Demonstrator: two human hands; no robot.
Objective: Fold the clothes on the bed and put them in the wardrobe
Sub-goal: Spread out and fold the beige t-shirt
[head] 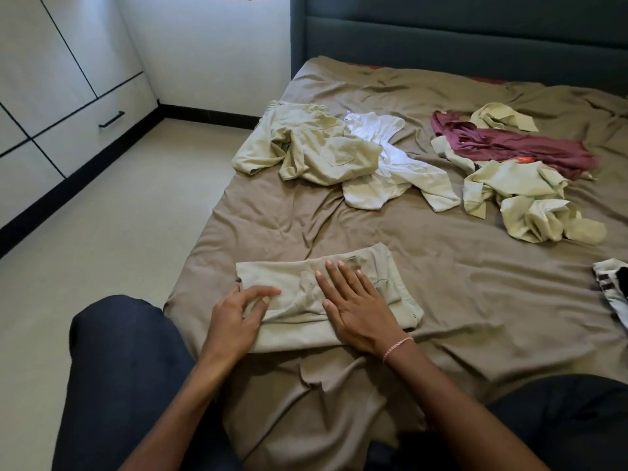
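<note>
A: What is nearest the camera?
B: A person's dark-trousered knees frame the near end of a bed (441, 311). Both hands are on a folded pale-green garment (299, 300), which lies on the brown sheet near the bed's near-left corner.
A: And the fingers?
B: The right hand (356, 314), with a pink bracelet (398, 346) at the wrist, lies flat on the garment, fingers (334, 280) straight and spread wide. The left hand (234, 317) sits at the garment's left edge, its fingers bent with the tips on the cloth. Whether they pinch it, I cannot tell.
A: Farther up the bed?
B: Unfolded clothes. In the middle, a pale-green heap (306, 147) is tangled with a white top (377, 130). To the right, a maroon garment (516, 146) lies among more pale-green pieces (530, 198). A black-and-white striped item (611, 287) shows at the right edge, well apart from the hands.
A: Beyond that?
B: A dark padded headboard (458, 39) at the far end. Left of the bed, across a pale floor (136, 215), stands a white wardrobe (51, 79) with its doors closed.
</note>
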